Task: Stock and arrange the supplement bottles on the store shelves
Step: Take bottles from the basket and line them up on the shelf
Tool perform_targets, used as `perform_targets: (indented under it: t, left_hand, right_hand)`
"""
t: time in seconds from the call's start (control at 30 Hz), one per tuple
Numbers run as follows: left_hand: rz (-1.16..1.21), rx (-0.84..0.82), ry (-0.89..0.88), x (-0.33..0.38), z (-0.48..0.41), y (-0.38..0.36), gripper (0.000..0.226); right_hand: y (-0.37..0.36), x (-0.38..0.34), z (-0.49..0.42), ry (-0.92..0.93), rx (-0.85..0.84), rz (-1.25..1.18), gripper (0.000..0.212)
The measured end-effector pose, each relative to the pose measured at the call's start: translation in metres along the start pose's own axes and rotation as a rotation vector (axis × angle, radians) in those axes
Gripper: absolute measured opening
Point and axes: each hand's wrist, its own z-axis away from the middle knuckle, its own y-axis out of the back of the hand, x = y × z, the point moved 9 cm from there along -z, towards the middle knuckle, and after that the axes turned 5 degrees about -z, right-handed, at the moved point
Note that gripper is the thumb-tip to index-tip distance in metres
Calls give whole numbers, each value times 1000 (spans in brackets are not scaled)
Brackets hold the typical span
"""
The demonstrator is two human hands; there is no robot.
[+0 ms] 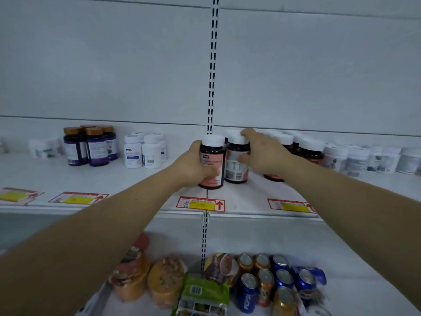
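Two dark supplement bottles with white caps and pink labels stand side by side on the white shelf [136, 179]. My left hand [196, 165] grips the left bottle [211, 156] around its body. My right hand [262, 153] holds the right bottle [235, 156], fingers over its cap and thumb on its side. More bottles of the same kind [312, 149] stand behind my right hand, partly hidden by it.
Purple bottles with gold caps [91, 144] and white bottles [145, 151] stand on the shelf to the left; several white jars [364, 158] sit at the right. Red and yellow price tags [200, 204] line the shelf edge. Below lie drink cans [273, 281] and snack packs [164, 281].
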Motion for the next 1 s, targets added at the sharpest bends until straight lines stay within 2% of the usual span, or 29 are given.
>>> perform_targets:
  t: [0.2,0.5,0.67,0.77,0.9,1.0]
  left_hand:
    - [-150,48,66,-7,-32,5,74]
    - [-220,-5,58,-15,-86,-6,73]
    - [-298,-35,63,-21,-105,-10,89]
    - [-325,-70,91,-24,-98,-10,95]
    - [-426,-101,88,-27,-66,2,86]
    - [-505,-116,84,-30,-31,19,77]
  right_hand:
    - [-1,3,-5,16,3,-11,53]
    - [-11,4,-11,-12,6,-11,56]
    - [-16,3,-16,-31,6,28,53]
    - [-17,2,-17,-41,-5,30,53]
    - [0,-15,-16,19,49,55,69]
    - [12,-44,-21,103,69,31,69]
